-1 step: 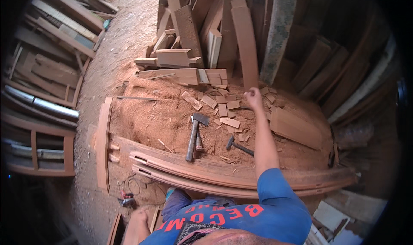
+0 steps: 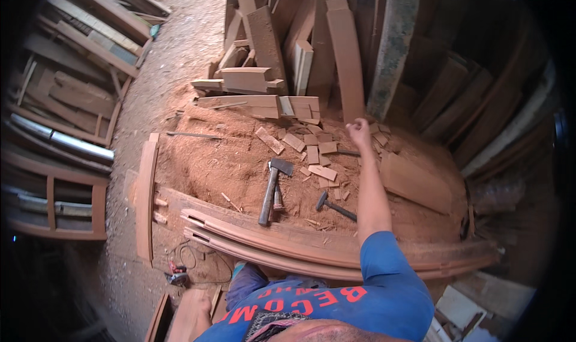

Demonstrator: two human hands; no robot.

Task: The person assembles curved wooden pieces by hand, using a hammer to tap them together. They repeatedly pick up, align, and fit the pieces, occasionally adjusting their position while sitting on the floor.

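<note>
My right hand reaches out over the sawdust with its fingers curled together, at the foot of a tall board leaning upright. What the fingers pinch, if anything, is too small to make out. Left of that hand lie several small wood offcuts, and the dark end of a tool shows beside my wrist. My left hand is low, beside my body, against a plain wooden plank; its fingers are not clear. An axe and a small hammer rest on the sawdust between.
Long grooved wooden rails run across in front of me, with a shorter board crosswise at their left end. A red power tool with a cord lies on the floor. A wide board lies right of my forearm. Stacked timber lines the left.
The whole view has shifted slightly. My right hand stays by the foot of the leaning board, and my left hand stays low beside the plank.
</note>
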